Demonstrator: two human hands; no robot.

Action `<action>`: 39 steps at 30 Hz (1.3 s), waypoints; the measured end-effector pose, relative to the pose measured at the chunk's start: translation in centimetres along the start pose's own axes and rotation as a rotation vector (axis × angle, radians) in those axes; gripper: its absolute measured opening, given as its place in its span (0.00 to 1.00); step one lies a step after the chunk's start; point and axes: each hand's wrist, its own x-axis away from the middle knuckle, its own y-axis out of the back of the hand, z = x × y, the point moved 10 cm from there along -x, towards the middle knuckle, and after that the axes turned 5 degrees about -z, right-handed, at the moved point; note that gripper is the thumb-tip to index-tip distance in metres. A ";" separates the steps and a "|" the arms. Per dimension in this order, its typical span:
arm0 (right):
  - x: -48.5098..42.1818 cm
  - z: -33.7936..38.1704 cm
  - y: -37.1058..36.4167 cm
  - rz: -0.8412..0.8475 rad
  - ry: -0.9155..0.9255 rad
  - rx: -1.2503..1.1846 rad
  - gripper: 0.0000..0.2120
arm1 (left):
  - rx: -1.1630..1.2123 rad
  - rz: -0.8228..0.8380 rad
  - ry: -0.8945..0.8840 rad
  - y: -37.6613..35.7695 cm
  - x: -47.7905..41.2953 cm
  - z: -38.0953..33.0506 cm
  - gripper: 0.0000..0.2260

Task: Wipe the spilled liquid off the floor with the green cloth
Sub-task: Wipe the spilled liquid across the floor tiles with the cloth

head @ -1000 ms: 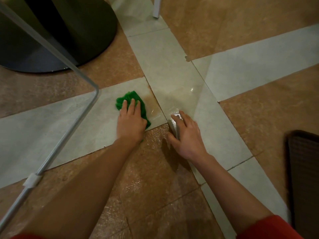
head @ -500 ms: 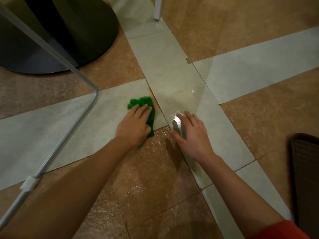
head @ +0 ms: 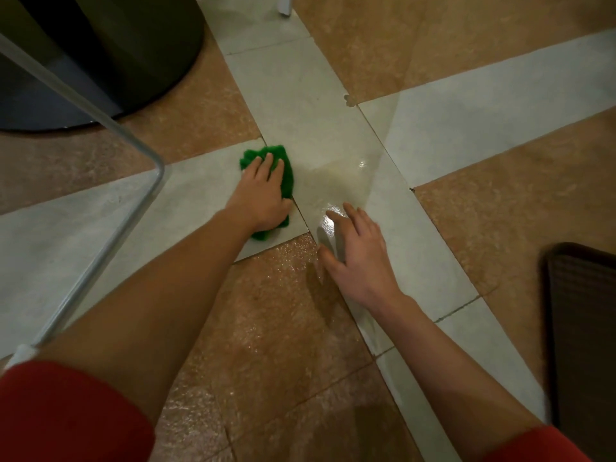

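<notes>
Left hand [head: 263, 198], fingers flat, presses green cloth [head: 286, 176] at frame centre. Right hand [head: 361, 258], splayed and empty, rests at spilled liquid [head: 335, 183].

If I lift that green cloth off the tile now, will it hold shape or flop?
Likely floppy: the crumpled green cloth bunches unevenly under the left hand. Probably light, but perhaps damp and clingy beside the glossy wet patch.

Black round base [head: 133, 61] upper left, bent metal tube [head: 160, 171] crossing it; dark mat [head: 583, 328] at far right
</notes>
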 end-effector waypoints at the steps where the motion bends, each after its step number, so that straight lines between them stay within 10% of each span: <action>1: 0.0 0.1 0.0 -0.006 0.001 -0.007 0.27 | -0.009 0.009 -0.045 -0.2 0.2 -0.2 0.31; 9: 0.2 -0.8 0.3 -0.021 -0.029 -0.056 0.25 | -0.099 0.068 -0.009 -0.2 -0.6 0.4 0.32; 16: 0.4 0.1 -0.3 -0.008 0.024 -0.038 0.26 | -0.161 0.025 -0.380 -1.1 4.1 -1.3 0.31; 34: 0.7 -1.3 -0.1 -0.018 -0.037 -0.007 0.26 | -0.094 -0.107 -0.046 -1.8 3.5 -1.7 0.28; 39: -0.1 -0.9 0.1 -0.038 -0.036 0.049 0.26 | -0.164 -0.077 -0.223 -2.9 6.8 -3.8 0.28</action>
